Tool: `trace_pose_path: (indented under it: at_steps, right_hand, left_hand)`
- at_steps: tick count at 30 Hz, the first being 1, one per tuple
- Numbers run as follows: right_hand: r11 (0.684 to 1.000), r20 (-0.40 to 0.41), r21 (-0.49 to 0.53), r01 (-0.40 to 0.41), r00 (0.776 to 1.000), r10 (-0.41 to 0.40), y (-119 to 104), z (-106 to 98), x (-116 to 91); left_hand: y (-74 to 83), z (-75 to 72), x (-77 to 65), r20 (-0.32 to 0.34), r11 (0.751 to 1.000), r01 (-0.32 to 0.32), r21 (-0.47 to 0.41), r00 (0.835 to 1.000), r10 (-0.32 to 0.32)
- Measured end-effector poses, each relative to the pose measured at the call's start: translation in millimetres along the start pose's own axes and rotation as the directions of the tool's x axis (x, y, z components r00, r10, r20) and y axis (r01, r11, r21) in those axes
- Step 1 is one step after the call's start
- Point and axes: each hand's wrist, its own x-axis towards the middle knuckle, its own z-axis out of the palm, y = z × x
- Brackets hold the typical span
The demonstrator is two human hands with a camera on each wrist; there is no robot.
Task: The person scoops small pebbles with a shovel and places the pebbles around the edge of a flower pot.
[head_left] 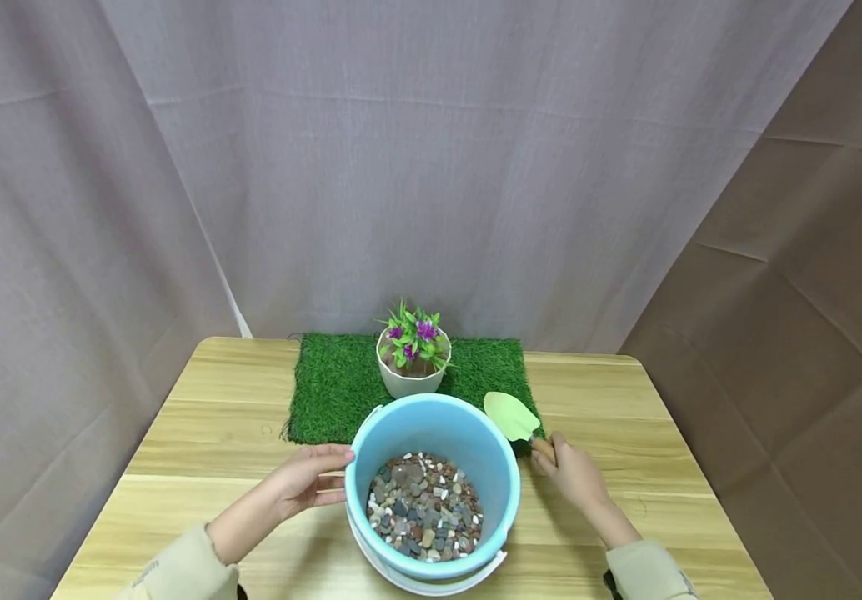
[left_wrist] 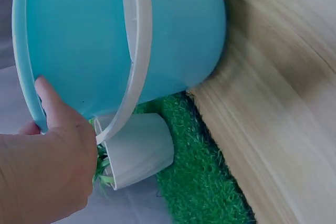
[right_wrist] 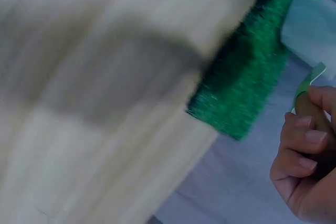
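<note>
Holding pebbles: round light-blue plastic bucket [head_left: 438, 425], standing on the wood-grain tabletop [head_left: 206, 425] at the near edge of a green artificial-turf mat [head_left: 333, 392]. Contents: small smooth pebbles [head_left: 427, 517], mixed grey, red-brown and white, over the bottom; inner wall bare above them. White plastic bail handle [head_left: 438, 589] hangs down on the near side.

Left hand [head_left: 311, 479]: pinches the bucket rim at its left, fingers on the outer wall. Right hand [head_left: 575, 475]: fingers curled round the wooden handle of a pale-green trowel [head_left: 509, 415], blade beside the bucket's right rim.

Second container: white faceted-rim pot [head_left: 410, 385] on the mat behind the bucket; brown fill, green leafy plant [head_left: 412, 333] with purple flowers.
</note>
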Motion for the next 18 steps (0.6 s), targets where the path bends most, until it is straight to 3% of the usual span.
trace_pose_path:
  at_steps: [9, 13, 18]
  right_hand:
    - [0.982, -0.077, -0.107, 0.158, 0.983, -0.167, -19, -52, 6]
    - [0.96, -0.104, -0.124, 0.253, 0.958, -0.266, -30, -77, 5]
    - [0.907, -0.044, -0.138, 0.399, 0.912, -0.408, -52, -94, -4]
  left_hand:
    - [8.9, -0.6, -4.6, 0.005, 0.997, 0.074, -0.005, 0.997, -0.074]
    - [12.7, 2.7, -2.5, -0.018, 0.996, 0.089, 0.019, 0.996, -0.089]
    - [18.7, 5.7, 2.3, -0.053, 0.987, 0.111, 0.12, 0.993, -0.105]
